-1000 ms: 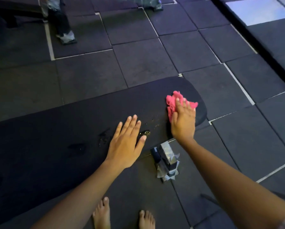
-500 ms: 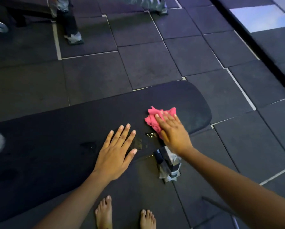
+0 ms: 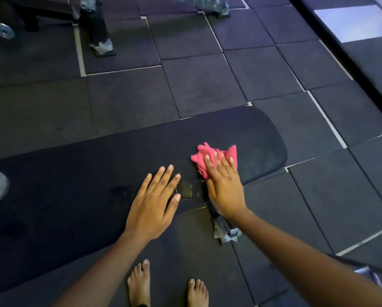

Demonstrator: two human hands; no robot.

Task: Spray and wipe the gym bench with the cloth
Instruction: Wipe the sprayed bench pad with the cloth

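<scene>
A long black padded gym bench [image 3: 97, 173] runs across the view from lower left to its rounded right end. A crumpled pink cloth [image 3: 204, 155] lies on the pad near that end, and my right hand [image 3: 224, 187] presses flat on it. My left hand [image 3: 154, 204] rests flat on the pad just to the left, fingers spread, with nothing in it. A wet shiny patch [image 3: 184, 189] sits on the pad between the two hands. No spray bottle is clearly seen.
The bench's foot, wrapped in silver tape [image 3: 224, 229], stands on the dark rubber floor tiles under my right wrist. My bare feet [image 3: 141, 282] are below the bench edge. Another bench leg [image 3: 101, 44] and a metal weight disc [image 3: 3, 31] are at the back left.
My right hand slid the pink cloth left from the bench's right end toward the wet patch, then turned so its fingers point away. The left hand stayed flat on the pad.
</scene>
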